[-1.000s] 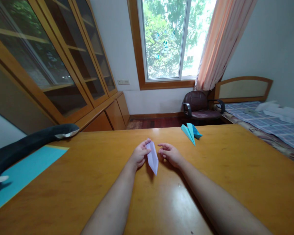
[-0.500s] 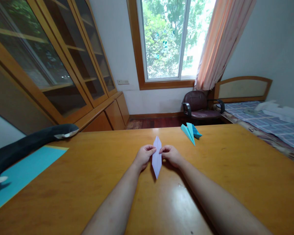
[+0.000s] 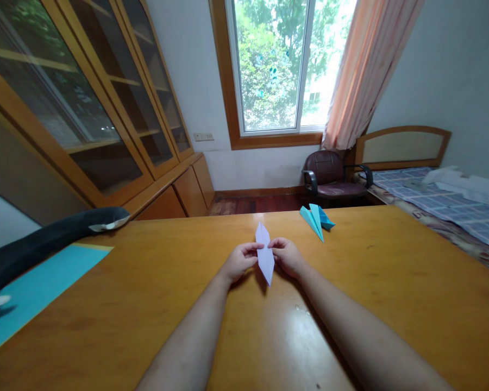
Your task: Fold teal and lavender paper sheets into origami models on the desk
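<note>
A pale lilac folded paper [image 3: 264, 253], a long diamond shape with pointed ends, is held just above the wooden table [image 3: 391, 282]. My left hand [image 3: 239, 260] pinches its left edge and my right hand [image 3: 287, 255] pinches its right edge, both near the middle. Its far tip points toward the window and leans slightly left, while the near tip points down toward me. A finished blue folded paper figure [image 3: 317, 219] lies on the table beyond my right hand.
A turquoise sheet [image 3: 36, 288] lies at the table's left, with a dark plush whale [image 3: 44, 239] over it. Glass-door cabinets [image 3: 85, 103] line the left wall. A dark armchair [image 3: 332, 176] and a bed [image 3: 448, 201] stand beyond the table, under a window.
A second ago only my left hand held the paper, tilted. My right hand has since closed on its right edge, and the paper now stands between both hands, lifted slightly farther away.
</note>
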The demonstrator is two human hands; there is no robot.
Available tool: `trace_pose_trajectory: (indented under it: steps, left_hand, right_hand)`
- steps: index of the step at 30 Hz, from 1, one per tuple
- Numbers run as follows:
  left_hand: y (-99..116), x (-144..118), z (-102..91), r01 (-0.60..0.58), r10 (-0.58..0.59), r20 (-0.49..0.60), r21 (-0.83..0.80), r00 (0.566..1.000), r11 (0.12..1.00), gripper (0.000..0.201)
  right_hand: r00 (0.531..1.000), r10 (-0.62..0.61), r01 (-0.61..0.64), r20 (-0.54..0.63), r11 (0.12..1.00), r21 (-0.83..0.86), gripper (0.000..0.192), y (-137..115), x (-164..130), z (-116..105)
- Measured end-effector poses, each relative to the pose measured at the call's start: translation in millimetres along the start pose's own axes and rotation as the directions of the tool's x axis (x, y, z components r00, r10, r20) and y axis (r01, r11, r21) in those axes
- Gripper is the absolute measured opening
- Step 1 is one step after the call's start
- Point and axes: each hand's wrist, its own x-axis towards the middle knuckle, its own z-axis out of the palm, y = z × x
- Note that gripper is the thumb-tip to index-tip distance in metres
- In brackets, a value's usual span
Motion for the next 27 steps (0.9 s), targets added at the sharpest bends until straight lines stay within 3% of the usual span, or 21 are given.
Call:
trace_pose_trajectory:
  steps: [6,13,20,27]
  left_hand:
    - [1,0,-1.6,-0.003,0.002,-0.027,-0.017,1.0,1.0,0.046]
    - [7,1,3.3,-0.019,0.025,-0.097,0.067,0.995,0.998,0.036]
    - [5,3,2.4,-0.075,0.082,-0.03,0.186,0.996,0.98,0.031]
    - [-4,6,5.8,-0.071,0.108,-0.157,0.225,0.982,0.972,0.032]
  right_hand:
    - [0.998,-0.034,0.034,0.058,0.999,-0.004,0.031,0,-1,1]
    - [0.998,-0.032,0.035,0.06,0.998,-0.044,0.03,1,0,0]
    - [0.998,-0.041,0.045,0.048,0.995,-0.092,0.036,-1,-1,3]
    - [0.995,-0.085,0.076,-0.048,0.983,-0.165,0.034,-2,-2,9]
